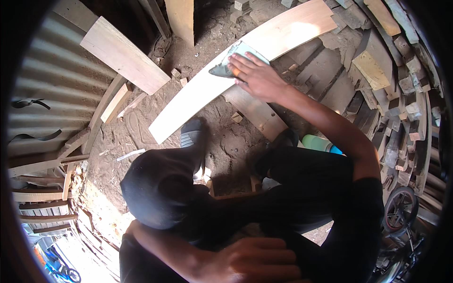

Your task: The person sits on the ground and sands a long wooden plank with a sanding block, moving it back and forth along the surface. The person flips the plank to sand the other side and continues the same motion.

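Observation:
My right hand [260, 79] lies flat over a worn, pale grey-green sheet of sandpaper [219, 69], pressing it onto a long, pale wooden board [191, 102]. Faint printing shows on the back of the sheet, and one edge is dark and ragged. The board slants from near my foot up to the top right, with a small notch at its far end. Low in the picture, my left hand [262, 260] rests by my lap, its fingers curled together. Its palm is hidden, and nothing shows in it.
Another board [125, 56] leans at the upper left beside corrugated sheeting [46, 81]. Stacked timber offcuts [400, 106] line the right. A brown plank [258, 113] lies under the pale board. By my knee is a green bottle [315, 143]; a wheel [400, 210] stands lower right.

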Demonstrator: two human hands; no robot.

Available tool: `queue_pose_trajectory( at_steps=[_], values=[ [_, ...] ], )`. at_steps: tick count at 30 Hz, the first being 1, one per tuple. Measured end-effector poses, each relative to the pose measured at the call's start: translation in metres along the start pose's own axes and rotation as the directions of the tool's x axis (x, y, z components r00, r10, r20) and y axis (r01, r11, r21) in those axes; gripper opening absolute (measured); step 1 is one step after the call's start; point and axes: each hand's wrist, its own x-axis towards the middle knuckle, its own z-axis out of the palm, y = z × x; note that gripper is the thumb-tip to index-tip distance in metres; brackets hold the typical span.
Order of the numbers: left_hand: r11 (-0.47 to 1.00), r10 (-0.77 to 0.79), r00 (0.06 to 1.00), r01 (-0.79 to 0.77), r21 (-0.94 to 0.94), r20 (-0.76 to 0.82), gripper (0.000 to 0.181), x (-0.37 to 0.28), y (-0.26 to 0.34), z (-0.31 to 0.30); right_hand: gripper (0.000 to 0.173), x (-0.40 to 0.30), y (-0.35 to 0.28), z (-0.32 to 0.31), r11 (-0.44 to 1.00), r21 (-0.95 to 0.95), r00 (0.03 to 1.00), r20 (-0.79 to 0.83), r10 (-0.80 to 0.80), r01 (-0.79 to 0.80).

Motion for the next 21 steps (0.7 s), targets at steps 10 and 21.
queue_pose_trajectory(
  at_steps=[10, 21],
  values=[
    [1.000, -0.003, 1.000, 0.003, 0.002, 0.027, 0.014, 0.001, 0.004, -0.007, 0.051, -0.007, 0.087, -0.003, 0.889, -0.135, 0.882, -0.253, 0.397, -0.438],
    [1.000, -0.014, 0.999, 0.014, 0.014, 0.036, 0.016, 0.003, 0.007, -0.007, 0.050, -0.028, 0.134, -0.018, 0.800, -0.182, 0.811, -0.274, 0.517, -0.572]
  ],
)
